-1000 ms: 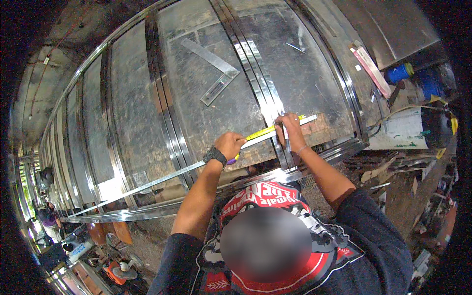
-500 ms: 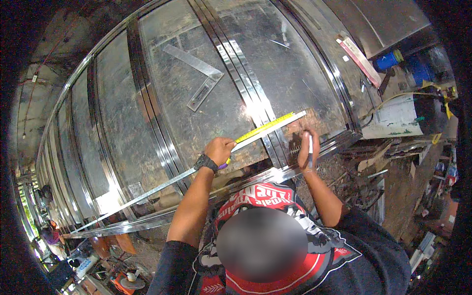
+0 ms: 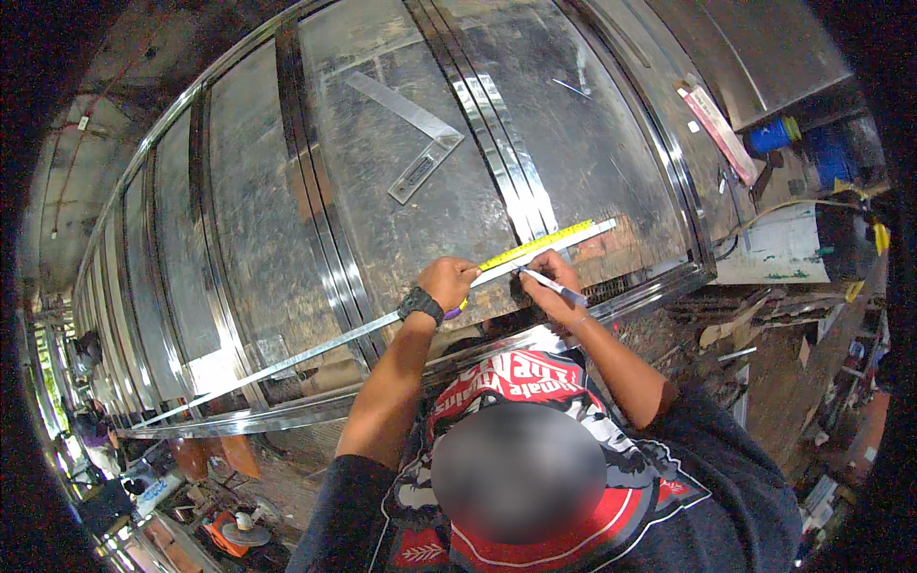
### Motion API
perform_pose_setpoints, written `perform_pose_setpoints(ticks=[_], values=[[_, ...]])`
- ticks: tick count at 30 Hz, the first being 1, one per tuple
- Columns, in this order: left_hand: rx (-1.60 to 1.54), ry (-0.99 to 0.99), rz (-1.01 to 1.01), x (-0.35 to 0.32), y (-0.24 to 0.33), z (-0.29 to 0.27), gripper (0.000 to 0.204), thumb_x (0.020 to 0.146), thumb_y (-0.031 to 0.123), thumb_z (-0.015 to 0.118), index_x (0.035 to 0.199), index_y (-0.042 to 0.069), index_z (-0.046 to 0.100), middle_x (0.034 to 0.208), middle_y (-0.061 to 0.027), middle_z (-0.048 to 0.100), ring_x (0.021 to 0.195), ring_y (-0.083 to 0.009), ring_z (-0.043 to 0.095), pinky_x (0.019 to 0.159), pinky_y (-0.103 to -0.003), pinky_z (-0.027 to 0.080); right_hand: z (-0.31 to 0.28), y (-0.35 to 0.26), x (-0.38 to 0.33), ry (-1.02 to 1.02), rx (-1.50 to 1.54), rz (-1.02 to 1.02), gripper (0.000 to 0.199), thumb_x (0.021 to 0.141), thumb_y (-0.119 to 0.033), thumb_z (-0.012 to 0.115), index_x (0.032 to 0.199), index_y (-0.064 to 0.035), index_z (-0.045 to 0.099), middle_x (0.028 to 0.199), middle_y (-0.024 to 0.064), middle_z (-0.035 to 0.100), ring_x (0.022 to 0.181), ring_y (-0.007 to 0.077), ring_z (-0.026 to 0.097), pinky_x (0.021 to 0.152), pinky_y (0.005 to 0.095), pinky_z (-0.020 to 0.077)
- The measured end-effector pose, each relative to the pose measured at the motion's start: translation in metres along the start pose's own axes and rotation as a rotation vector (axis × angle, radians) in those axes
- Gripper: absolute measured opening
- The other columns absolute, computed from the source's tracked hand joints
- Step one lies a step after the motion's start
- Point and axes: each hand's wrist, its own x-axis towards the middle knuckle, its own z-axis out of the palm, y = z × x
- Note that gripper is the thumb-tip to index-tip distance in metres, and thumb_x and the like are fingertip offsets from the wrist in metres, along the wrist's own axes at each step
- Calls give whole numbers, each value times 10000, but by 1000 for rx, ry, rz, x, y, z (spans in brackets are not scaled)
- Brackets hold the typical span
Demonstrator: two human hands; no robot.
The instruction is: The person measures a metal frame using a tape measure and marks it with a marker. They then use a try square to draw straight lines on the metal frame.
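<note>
My left hand (image 3: 447, 283), with a dark watch at its wrist, pinches a yellow tape measure (image 3: 535, 247) against a long, narrow metal strip (image 3: 306, 357). The tape's blade lies along the strip's right part. Its yellow and purple case (image 3: 457, 309) shows partly beneath that hand. A white marker pen (image 3: 564, 290) is gripped in my right hand (image 3: 552, 307), its tip down at the strip's near edge, right of my left hand. Beyond both hands, a steel try square (image 3: 406, 110) lies on the worn sheet surface.
Shiny metal bars (image 3: 492, 134) cross the long framed panel, and a raised metal rail (image 3: 659, 291) edges its near side. A red and white box (image 3: 716, 134) and a blue can (image 3: 769, 136) lie at the far right. Scraps cover the ground; an orange power tool (image 3: 227, 535) sits lower left.
My right hand has moved left from beside the strip's end, bringing the marker down to the strip near my left hand. The whole scene has shifted slightly right in view.
</note>
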Motion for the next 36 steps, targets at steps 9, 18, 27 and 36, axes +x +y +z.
perform_pose_setpoints(ticks=[9,18,27,36], values=[[20,-11,2,-1,2,0,268,950,318,675,1008,85,793,787,-181,722,715,-341,706,671,-461,531,5,-22,18,-123,-153,-91,245,883,-214,754,817,-40,595,688,73,603,643,149,577,589,348,481],[-23,14,39,1,-3,4,268,958,292,678,963,46,784,690,-161,689,607,-273,672,622,-433,513,4,-23,19,-156,-197,-137,230,889,-206,738,828,-37,595,705,92,600,638,184,571,586,371,463],[17,10,19,0,-2,3,261,947,306,683,981,70,789,782,-182,719,704,-355,698,673,-463,529,6,-20,20,-175,-181,-170,245,895,-202,732,795,-44,573,683,92,581,620,194,567,561,388,438],[39,15,20,0,1,1,285,952,340,677,1006,86,795,831,-195,733,743,-360,712,694,-469,541,7,-20,23,-43,-103,32,229,849,-189,760,822,-40,588,702,79,655,666,165,624,606,353,505]])
